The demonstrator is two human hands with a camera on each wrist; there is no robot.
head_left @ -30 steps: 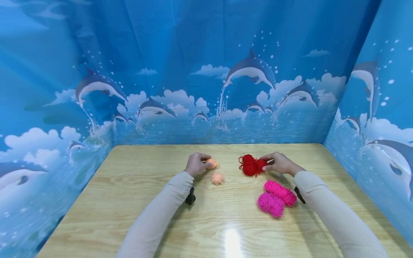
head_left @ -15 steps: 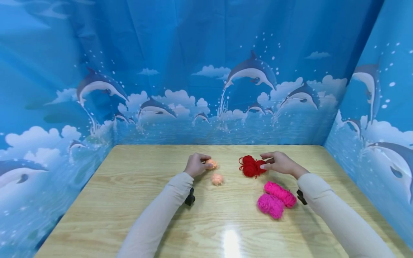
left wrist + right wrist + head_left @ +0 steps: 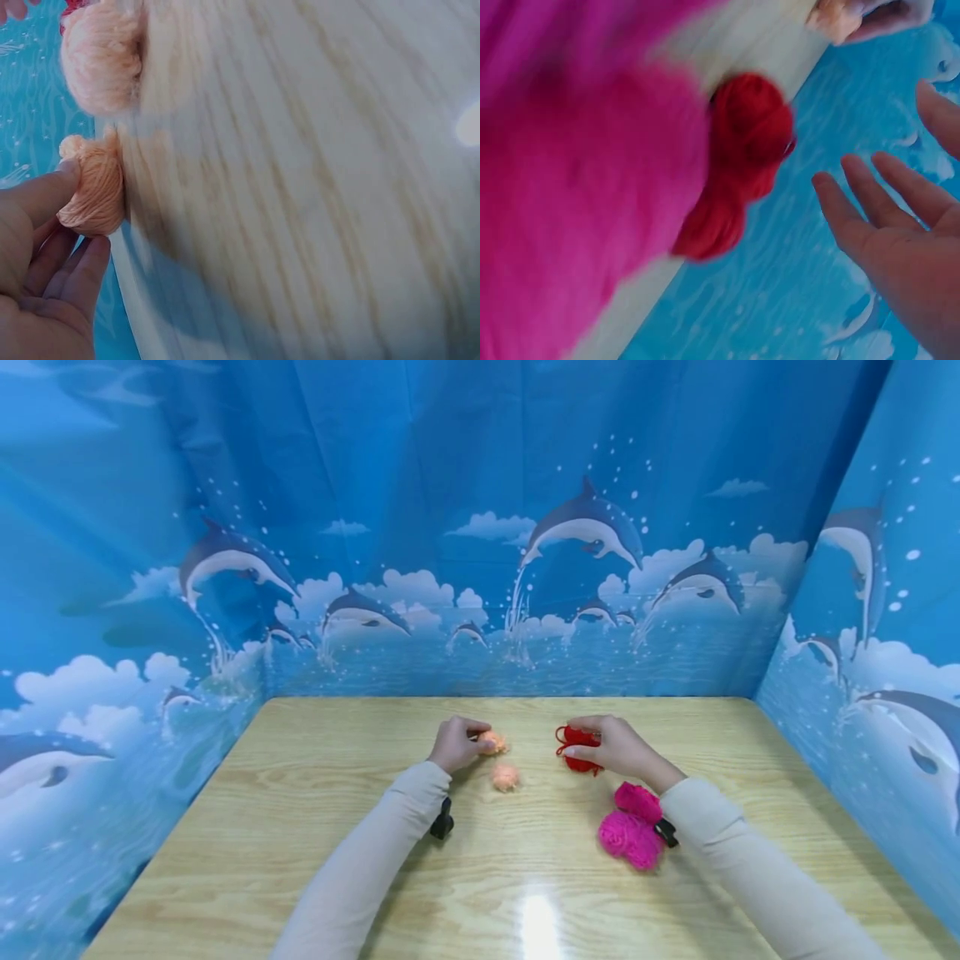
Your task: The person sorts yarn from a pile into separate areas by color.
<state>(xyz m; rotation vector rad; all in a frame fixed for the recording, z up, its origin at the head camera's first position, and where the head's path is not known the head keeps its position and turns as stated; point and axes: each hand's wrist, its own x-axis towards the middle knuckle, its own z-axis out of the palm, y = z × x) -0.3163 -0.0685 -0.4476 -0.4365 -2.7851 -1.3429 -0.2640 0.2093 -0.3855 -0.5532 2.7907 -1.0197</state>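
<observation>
My left hand [image 3: 453, 743] holds a small peach yarn ball [image 3: 493, 742] on the table between thumb and fingers. The left wrist view shows the thumb on one side of this ball [image 3: 99, 191] and the fingertips at its other end. A second peach yarn ball [image 3: 506, 777] lies just in front of it. My right hand [image 3: 621, 747] reaches over the cluster of red yarn balls [image 3: 581, 737], covering its right part. In the right wrist view, the fingers are spread and fairly straight, with a gap between them and the red yarn [image 3: 750, 124].
Near my right forearm lie a bright pink yarn skein [image 3: 636, 799] and a magenta yarn skein [image 3: 628, 839], side by side. The wooden table [image 3: 315, 810] ends at a blue dolphin-print curtain [image 3: 420, 552] behind and at the sides.
My right hand first touched the red cluster's right side, drew slightly away with fingers apart, then moved left over the red yarn. My left hand and the peach balls stay put.
</observation>
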